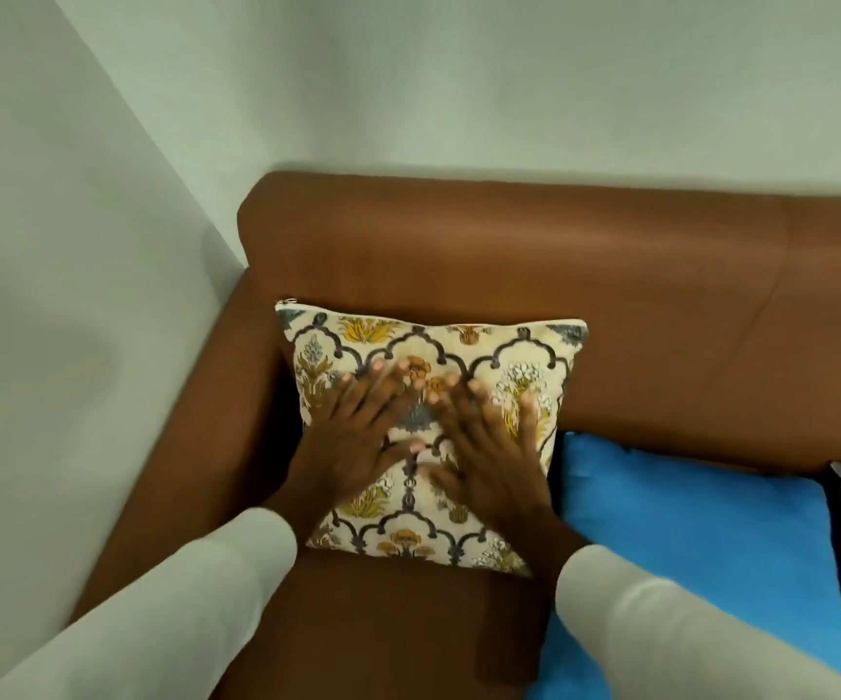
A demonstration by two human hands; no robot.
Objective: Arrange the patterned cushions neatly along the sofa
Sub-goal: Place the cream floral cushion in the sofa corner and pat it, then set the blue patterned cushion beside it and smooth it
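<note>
Cushion: cream square floral-patterned fabric cushion [433, 437] propped in brown leather sofa's [610, 295] corner (blue cushion [701, 538] just beside).
Hands: left hand [353, 442] and right hand [489, 447] flat on it, fingers spread, gripping nothing.

Your way left blocked: rounded brown leather sofa armrest [216, 396] just beside cream floral patterned cushion [464, 346]. Right blocked: plain blue fabric cushion [701, 527] touching it. Bare brown seat [398, 629] in front gives you room.
</note>
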